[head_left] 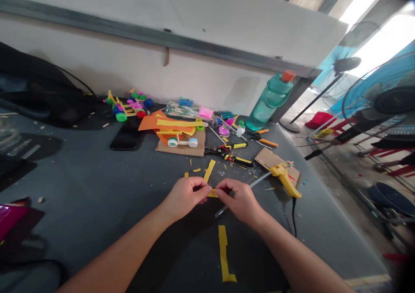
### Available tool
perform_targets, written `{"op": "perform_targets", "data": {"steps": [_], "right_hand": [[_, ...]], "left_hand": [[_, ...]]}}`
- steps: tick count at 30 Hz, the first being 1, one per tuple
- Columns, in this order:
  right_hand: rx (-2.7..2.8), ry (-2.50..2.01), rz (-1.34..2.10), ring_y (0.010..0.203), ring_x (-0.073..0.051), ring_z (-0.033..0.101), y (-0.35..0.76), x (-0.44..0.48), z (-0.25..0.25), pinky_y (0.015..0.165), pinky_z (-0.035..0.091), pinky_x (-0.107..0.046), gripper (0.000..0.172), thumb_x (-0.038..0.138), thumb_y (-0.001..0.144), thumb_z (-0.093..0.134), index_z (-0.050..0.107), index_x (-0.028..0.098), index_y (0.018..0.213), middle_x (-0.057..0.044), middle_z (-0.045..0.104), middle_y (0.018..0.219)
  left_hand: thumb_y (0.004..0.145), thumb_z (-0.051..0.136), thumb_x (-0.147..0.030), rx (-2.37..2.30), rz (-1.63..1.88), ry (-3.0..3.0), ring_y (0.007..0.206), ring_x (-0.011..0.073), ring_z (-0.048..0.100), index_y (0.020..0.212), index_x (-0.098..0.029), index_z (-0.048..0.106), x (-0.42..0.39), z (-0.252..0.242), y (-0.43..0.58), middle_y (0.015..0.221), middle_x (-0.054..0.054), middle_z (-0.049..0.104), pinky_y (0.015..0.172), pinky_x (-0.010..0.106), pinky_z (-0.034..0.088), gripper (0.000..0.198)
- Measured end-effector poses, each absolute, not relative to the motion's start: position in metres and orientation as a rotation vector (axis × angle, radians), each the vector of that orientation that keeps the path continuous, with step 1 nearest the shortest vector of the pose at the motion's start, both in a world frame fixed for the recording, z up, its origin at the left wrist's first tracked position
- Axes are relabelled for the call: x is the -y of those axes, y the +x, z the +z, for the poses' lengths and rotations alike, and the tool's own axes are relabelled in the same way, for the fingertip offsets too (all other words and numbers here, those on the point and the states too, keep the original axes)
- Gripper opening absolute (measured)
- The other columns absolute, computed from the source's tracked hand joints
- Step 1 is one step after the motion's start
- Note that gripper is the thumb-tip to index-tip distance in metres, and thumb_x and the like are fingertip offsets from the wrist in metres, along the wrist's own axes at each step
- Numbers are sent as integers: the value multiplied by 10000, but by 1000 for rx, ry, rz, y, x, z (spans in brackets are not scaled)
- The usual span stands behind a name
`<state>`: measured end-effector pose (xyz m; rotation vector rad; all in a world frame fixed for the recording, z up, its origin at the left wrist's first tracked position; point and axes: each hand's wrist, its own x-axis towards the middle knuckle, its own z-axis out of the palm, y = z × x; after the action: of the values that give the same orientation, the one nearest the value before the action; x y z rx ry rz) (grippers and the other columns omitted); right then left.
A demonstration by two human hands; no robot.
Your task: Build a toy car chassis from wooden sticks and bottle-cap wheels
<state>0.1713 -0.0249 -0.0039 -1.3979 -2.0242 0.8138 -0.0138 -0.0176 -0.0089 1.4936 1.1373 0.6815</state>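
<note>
Between my two hands is a small yellow paper strip (212,193), pinched from both sides. My left hand (188,194) grips its left end with thumb and fingers, and my right hand (240,200) grips its right end. Just beyond the fingers lies another yellow strip (210,170). Closer to me, a longer yellow strip (223,250) with a bent end rests on the dark table (97,206). A clear glue stick (259,180) reaches from under my right hand toward a yellow glue gun (285,179), which lies on a piece of cardboard (266,158).
Pliers (238,160) with yellow-black handles lie beyond my hands. Orange paper (151,122), a wheeled piece (183,142), a phone (125,136) and small colourful wheeled models (121,116) sit farther back. A teal bottle (267,103) leans at the back right. A fan (389,98) stands beyond the table.
</note>
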Motion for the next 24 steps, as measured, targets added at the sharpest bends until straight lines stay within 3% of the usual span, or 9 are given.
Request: {"op": "perform_targets", "data": {"steps": [24], "right_hand": [[1849,-1482,1031,571,-106,488,168,26,-7,528,392,-203,54,233,747,573,591,190,721,28,573,629]], "left_hand": [[764,582,-300,-1106,685,1403,580,122,554,730,-153,596,18,-9,-11,616,-6,597,592,253,450,151]]}}
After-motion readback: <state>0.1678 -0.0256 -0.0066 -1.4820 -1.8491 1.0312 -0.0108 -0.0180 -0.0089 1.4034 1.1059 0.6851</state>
